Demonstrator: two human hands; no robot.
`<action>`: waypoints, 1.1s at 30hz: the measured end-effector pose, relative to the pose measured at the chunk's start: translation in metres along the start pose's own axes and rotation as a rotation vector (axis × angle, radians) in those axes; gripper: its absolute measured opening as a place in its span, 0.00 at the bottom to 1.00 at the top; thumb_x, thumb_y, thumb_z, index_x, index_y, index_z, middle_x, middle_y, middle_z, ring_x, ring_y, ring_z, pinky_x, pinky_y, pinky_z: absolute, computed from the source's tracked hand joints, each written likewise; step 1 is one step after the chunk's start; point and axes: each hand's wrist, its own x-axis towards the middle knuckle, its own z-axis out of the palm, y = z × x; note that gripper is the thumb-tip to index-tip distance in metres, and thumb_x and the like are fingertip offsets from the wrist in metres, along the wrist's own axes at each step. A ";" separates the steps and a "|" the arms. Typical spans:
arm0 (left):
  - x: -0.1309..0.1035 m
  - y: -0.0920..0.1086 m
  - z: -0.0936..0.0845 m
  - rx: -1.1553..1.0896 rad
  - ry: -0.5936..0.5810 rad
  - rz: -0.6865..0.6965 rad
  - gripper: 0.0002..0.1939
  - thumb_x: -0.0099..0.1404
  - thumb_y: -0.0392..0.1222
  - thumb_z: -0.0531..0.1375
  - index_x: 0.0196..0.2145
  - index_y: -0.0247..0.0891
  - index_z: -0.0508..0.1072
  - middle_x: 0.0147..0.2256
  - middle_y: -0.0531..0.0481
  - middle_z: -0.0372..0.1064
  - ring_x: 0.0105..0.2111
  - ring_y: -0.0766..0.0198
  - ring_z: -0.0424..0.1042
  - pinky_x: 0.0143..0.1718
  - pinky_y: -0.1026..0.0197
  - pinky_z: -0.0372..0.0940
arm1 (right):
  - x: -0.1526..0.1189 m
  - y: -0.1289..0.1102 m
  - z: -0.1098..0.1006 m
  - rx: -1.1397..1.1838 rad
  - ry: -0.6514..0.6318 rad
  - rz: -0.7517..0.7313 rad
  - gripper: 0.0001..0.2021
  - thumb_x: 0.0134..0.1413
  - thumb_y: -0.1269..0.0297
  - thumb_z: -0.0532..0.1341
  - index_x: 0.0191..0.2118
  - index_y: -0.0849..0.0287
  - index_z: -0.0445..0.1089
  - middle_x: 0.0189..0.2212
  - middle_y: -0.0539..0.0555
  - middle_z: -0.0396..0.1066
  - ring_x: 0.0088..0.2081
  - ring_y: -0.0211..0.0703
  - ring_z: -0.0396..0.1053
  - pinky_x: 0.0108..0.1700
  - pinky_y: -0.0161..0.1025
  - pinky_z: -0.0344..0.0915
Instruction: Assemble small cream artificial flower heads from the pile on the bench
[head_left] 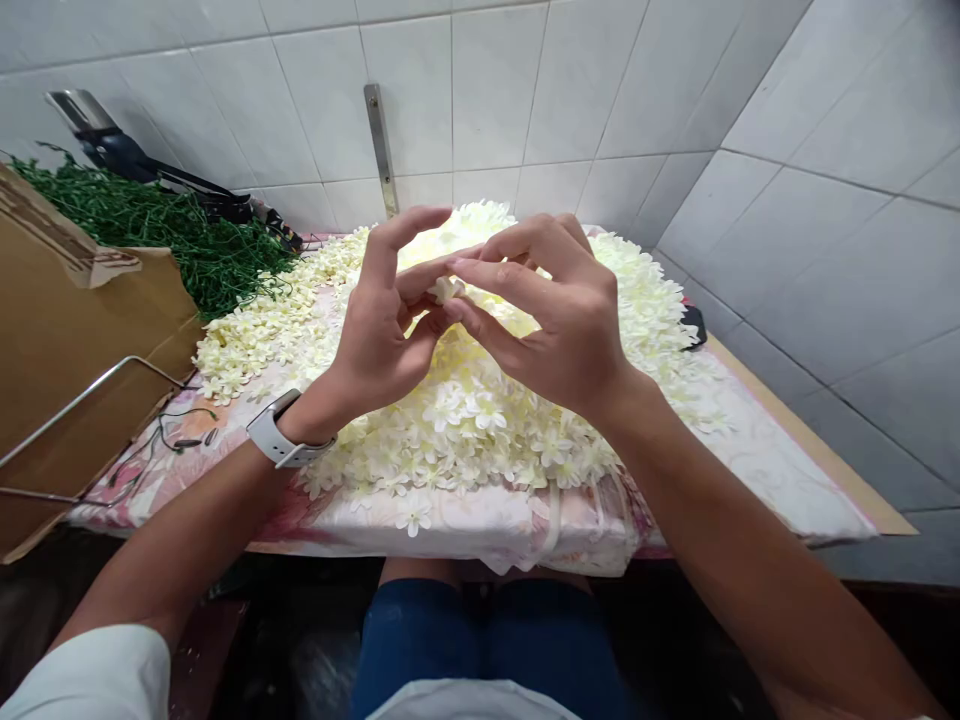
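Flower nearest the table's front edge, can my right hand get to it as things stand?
Likely yes: the flower lies uncovered in front of the heap, and nothing seems to block the right hand, though it's busy at a blossom.

Two bare hands meet at a small white flower [448, 290] above a heap of pale flowers [480, 415].
The left grip [386, 340], with a watch [281, 435] at its wrist, and the right grip [559, 310] pinch fingertips around it; the counter [757, 475] beneath wears a patterned cloth, with one loose flower [413, 514] near its front edge, smaller yellowish flowers [251, 340] left of the heap, then green stems [217, 255] behind a cardboard box [90, 370], and a metal strip [381, 140] on the tiled wall [495, 80].
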 end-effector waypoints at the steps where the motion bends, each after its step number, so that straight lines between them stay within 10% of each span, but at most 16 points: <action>1: -0.002 0.000 0.000 -0.017 -0.024 0.014 0.30 0.71 0.42 0.62 0.66 0.55 0.56 0.56 0.45 0.72 0.51 0.58 0.79 0.40 0.62 0.77 | -0.001 0.000 0.002 -0.015 -0.001 -0.024 0.03 0.63 0.64 0.64 0.42 0.51 0.75 0.40 0.54 0.76 0.44 0.51 0.75 0.47 0.56 0.74; 11: -0.003 0.022 0.003 -0.277 -0.187 -0.035 0.30 0.72 0.32 0.57 0.66 0.53 0.55 0.59 0.47 0.71 0.63 0.52 0.70 0.64 0.44 0.72 | -0.002 -0.012 0.003 -0.099 0.138 -0.025 0.15 0.54 0.82 0.56 0.37 0.52 0.68 0.30 0.50 0.76 0.32 0.44 0.71 0.35 0.46 0.70; 18: -0.010 0.037 0.013 -0.253 -0.253 0.001 0.35 0.69 0.24 0.57 0.68 0.45 0.53 0.68 0.40 0.49 0.71 0.43 0.56 0.73 0.39 0.59 | -0.002 -0.007 0.003 -0.020 0.274 0.127 0.15 0.50 0.82 0.58 0.27 0.53 0.56 0.24 0.48 0.65 0.32 0.45 0.71 0.33 0.45 0.68; 23: -0.001 0.025 0.006 -0.102 -0.006 0.065 0.23 0.68 0.32 0.63 0.58 0.48 0.66 0.54 0.46 0.69 0.57 0.55 0.75 0.51 0.55 0.79 | 0.000 -0.001 0.004 0.215 0.255 0.194 0.11 0.57 0.72 0.66 0.34 0.52 0.63 0.32 0.48 0.66 0.36 0.41 0.73 0.39 0.42 0.74; 33: -0.003 0.002 0.000 0.076 0.218 -0.071 0.10 0.67 0.48 0.67 0.34 0.42 0.74 0.30 0.52 0.73 0.31 0.67 0.74 0.32 0.60 0.72 | -0.002 -0.007 0.008 0.427 0.111 0.187 0.11 0.59 0.60 0.70 0.39 0.51 0.66 0.34 0.47 0.70 0.35 0.39 0.74 0.37 0.42 0.78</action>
